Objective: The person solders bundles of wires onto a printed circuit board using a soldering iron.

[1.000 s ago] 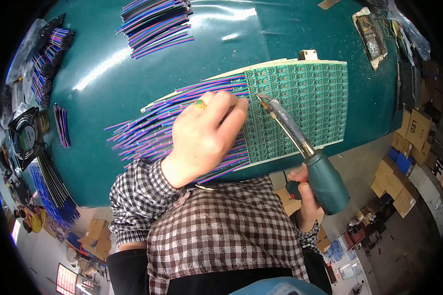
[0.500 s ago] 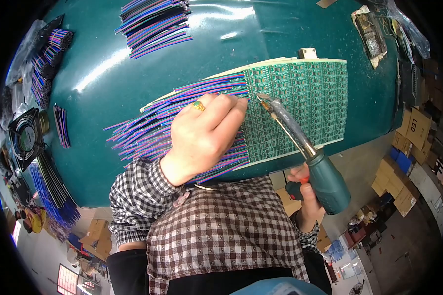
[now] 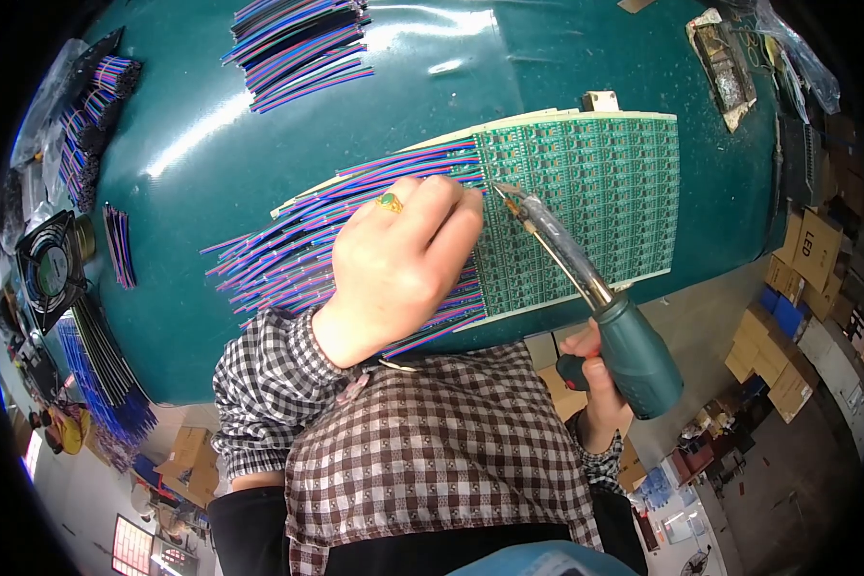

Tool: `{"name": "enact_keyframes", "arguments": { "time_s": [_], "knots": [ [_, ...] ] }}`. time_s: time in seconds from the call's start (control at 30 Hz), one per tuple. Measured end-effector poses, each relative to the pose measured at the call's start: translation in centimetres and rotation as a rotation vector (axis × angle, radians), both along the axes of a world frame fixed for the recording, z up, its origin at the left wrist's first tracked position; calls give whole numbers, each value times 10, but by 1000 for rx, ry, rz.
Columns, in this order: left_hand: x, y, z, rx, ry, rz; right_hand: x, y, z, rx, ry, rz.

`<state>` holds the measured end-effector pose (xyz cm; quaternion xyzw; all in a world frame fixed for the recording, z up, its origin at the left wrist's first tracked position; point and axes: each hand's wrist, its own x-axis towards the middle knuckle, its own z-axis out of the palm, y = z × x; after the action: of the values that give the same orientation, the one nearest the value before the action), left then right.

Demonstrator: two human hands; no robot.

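Left hand [image 3: 394, 264] fingers pressed together, flat on wires [image 3: 288, 254] left of board [image 3: 605, 192]; right hand [image 3: 595, 379] fingers wrapped around iron [image 3: 586, 278], tip at board's left edge.

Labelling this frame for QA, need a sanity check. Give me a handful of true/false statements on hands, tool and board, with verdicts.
1. The right hand grips a teal-handled soldering tool. True.
2. The tool's tip is at the left edge of the green circuit panel, where the wires meet it. True.
3. The left hand is lifted clear of the wires. False: it rests on the striped ribbon wires fanned out beside the panel.
4. The tabletop is red. False: it is dark teal.
5. A gold ring with a green stone sits on the left hand. True.
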<state>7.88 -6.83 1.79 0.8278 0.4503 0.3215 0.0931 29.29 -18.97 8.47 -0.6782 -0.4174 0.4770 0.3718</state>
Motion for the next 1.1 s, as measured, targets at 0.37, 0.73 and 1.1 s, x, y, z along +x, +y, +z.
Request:
{"name": "enact_keyframes", "arguments": {
  "time_s": [0.37,0.73,1.1],
  "knots": [
    [0,3,1,-39,-26,-28,-2,3,-1,46,11,-2],
    [0,2,-1,-56,-48,-20,-3,5,-2,51,-6,17],
    [0,3,-2,-45,-48,-9,0,2,-6,57,-59,54]
  ]
}}
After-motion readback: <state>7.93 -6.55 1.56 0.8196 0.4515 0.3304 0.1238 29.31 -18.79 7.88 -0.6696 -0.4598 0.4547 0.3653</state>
